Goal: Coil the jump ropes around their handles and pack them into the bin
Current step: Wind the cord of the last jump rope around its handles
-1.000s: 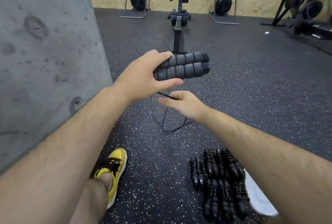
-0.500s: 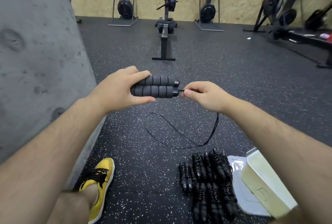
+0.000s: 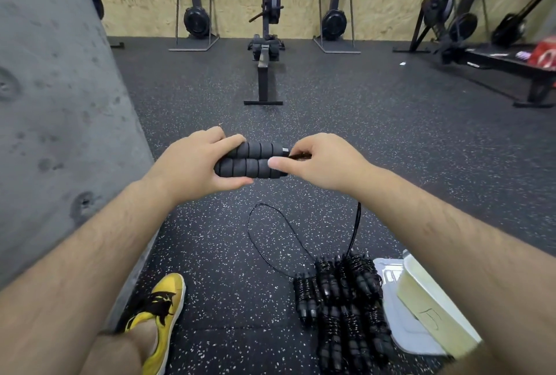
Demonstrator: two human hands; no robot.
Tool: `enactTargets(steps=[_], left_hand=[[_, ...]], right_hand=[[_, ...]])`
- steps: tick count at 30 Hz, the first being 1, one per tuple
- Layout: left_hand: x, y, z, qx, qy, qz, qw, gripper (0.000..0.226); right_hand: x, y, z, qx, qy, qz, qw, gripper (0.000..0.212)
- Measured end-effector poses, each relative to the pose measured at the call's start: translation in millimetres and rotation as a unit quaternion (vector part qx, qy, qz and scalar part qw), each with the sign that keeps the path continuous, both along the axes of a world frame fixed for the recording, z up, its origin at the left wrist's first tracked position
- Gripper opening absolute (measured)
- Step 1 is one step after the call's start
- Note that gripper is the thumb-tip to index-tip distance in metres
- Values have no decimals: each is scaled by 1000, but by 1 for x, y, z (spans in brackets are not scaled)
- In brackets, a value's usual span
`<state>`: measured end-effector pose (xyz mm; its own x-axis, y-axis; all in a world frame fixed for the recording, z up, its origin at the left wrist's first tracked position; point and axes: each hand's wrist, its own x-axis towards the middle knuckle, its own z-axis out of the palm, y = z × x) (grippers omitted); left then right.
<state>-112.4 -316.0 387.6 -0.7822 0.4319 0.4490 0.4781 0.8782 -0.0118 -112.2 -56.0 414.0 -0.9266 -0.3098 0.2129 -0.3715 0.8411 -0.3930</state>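
Jump rope handles [image 3: 252, 161], two side by side, horizontal, at mid-frame above the floor [image 3: 210, 254]. Versus half a second ago, the right hand [image 3: 322, 161] has closed in: its thumb now overlaps the lower handle's end instead of sitting clear of it. The left hand [image 3: 192, 164] stays wrapped round the handles' left half, fingers over, thumb under. The right hand pinches the cord [image 3: 357, 224] at the handle tips; the rest hangs in a thin black loop down to the floor. Handles are ribbed black foam cylinders. Below right, a pile of coiled ropes [image 3: 340, 299] lies beside a tilted pale bin [image 3: 433, 305]. Speckled rubber flooring, yellow shoe [image 3: 159, 314], grey concrete wall [image 3: 60, 103] on the left.
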Motion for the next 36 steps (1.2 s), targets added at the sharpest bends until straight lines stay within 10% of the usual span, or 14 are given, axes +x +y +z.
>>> enactTargets(steps=[17,24,36], left_hand=[[3,2,-2,29,-16,2,999,77],[4,1,1,40,-2,-19,999,76],[0,-1,-4,38,-38,-10,999,67]], right_hand=[[4,-14,8,43,50,-3,998,31],[1,-13,8,-189,-84,-44,977,29],[10,-3,20,178,133,87,971,21]])
